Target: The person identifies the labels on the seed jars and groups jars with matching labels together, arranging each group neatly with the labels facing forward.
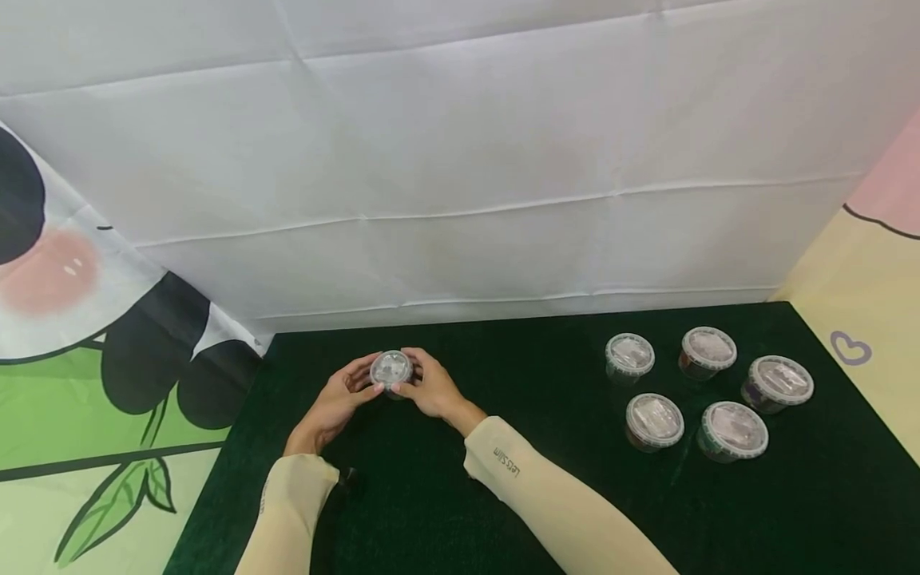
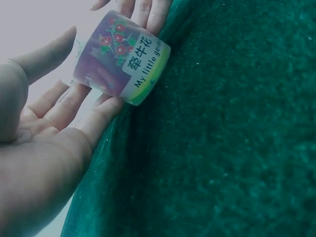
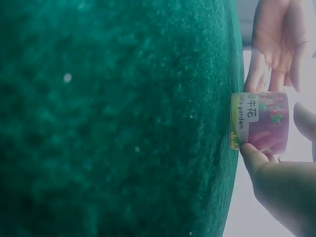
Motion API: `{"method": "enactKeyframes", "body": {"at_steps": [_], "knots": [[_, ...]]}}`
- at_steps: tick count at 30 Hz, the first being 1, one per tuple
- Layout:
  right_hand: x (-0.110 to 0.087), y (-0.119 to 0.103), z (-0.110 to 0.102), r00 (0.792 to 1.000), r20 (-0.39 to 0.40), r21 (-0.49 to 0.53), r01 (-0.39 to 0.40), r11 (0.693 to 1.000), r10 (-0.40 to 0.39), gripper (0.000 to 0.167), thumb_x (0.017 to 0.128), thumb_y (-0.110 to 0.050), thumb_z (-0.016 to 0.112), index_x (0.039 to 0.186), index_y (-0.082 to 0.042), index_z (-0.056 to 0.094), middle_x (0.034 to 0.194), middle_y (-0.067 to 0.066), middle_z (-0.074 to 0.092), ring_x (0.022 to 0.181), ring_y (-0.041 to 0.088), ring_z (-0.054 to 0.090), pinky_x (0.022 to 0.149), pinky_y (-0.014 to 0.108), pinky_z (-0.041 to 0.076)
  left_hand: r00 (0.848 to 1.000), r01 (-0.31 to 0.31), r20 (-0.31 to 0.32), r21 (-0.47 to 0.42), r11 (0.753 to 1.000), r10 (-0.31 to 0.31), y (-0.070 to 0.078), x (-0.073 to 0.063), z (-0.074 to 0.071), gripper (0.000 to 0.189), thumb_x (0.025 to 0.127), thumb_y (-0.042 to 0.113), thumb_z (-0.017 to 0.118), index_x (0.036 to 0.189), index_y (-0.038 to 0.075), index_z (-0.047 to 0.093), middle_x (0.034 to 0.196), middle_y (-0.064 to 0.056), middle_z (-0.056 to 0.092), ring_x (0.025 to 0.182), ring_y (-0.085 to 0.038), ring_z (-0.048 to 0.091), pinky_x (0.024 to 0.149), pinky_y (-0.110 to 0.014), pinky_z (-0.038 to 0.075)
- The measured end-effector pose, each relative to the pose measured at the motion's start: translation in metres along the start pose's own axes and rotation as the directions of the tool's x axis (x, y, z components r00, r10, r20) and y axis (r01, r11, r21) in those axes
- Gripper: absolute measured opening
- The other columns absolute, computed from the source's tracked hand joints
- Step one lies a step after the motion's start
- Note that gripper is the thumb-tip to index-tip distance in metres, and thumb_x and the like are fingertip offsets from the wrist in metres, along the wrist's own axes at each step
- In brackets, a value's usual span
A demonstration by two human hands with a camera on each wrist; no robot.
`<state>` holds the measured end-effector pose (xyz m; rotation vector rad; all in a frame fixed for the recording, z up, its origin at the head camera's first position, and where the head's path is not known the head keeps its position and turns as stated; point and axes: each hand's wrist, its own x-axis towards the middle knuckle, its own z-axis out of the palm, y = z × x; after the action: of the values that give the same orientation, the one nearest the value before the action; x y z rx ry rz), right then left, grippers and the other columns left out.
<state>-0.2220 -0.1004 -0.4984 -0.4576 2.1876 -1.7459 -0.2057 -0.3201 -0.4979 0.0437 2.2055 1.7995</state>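
Note:
Both hands are round a small lidded plastic cup [image 1: 391, 368] at the left rear of the dark green table. Its purple side carries red flowers and a "My little garden" label, seen in the left wrist view [image 2: 123, 59] and right wrist view. My left hand [image 1: 336, 406] holds the cup's left side, its thumb at the front and fingers behind. On the other side my right hand [image 1: 435, 389] holds it, thumb in front and fingers toward the back. The cup's base is at the cloth; its contents are hidden by the clear, whitish lid.
Several similar lidded cups stand at the table's right, among them a rear-left one [image 1: 629, 358], a front-left one [image 1: 655, 422] and a rightmost one [image 1: 779, 383]. A white cloth wall [image 1: 460, 239] rises behind the green table [image 1: 517, 343], with printed cloths at both sides.

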Motion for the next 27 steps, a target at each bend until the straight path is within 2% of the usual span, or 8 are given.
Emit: {"method": "enactKeyframes", "body": {"at_steps": [5,8,19,27], "knots": [[-0.0017,-0.0004,-0.0024,0.999,0.012,-0.021,0.032,0.999,-0.032,0.06,0.103,-0.009,0.069,0.156,-0.003,0.042,0.155,0.019,0.05,0.146,0.035,0.05,0.117,0.045,0.047,1.0,0.002,0.008,-0.047,0.999,-0.002,-0.0033,-0.0002,0.0015,0.067,0.106,0.013,0.066,0.164,0.008,0.034,0.166,-0.017,0.039,0.147,-0.02,0.044,0.112,-0.025,0.048],[-0.0034,-0.0009,-0.0034,0.999,0.025,-0.026,0.04,0.999,-0.039,0.06,0.104,-0.01,0.068,0.157,-0.003,0.04,0.156,0.019,0.049,0.146,0.035,0.049,0.117,0.045,0.046,1.0,0.003,0.009,-0.072,0.997,-0.003,-0.0044,-0.001,0.003,0.067,0.106,0.013,0.065,0.164,0.007,0.032,0.167,-0.018,0.037,0.143,-0.014,0.046,0.105,-0.019,0.049],[-0.0022,0.0003,-0.0048,0.997,0.038,-0.084,0.074,0.994,-0.071,0.061,0.105,-0.011,0.067,0.158,-0.004,0.038,0.157,0.018,0.049,0.146,0.035,0.049,0.116,0.044,0.047,1.0,-0.016,0.003,-0.1,0.995,0.017,-0.0014,-0.0027,0.0059,0.065,0.107,0.009,0.062,0.164,0.005,0.03,0.168,-0.019,0.035,0.132,0.0,0.052,0.104,-0.016,0.049],[-0.0022,0.0018,-0.0038,0.997,0.033,-0.077,0.067,0.995,-0.064,0.061,0.104,-0.01,0.068,0.157,-0.004,0.039,0.157,0.018,0.05,0.146,0.034,0.049,0.116,0.044,0.047,1.0,-0.009,0.003,-0.117,0.993,0.01,-0.0062,-0.0018,0.006,0.066,0.108,0.009,0.061,0.165,0.005,0.029,0.164,-0.013,0.041,0.13,0.0,0.054,0.104,-0.017,0.05]]}}
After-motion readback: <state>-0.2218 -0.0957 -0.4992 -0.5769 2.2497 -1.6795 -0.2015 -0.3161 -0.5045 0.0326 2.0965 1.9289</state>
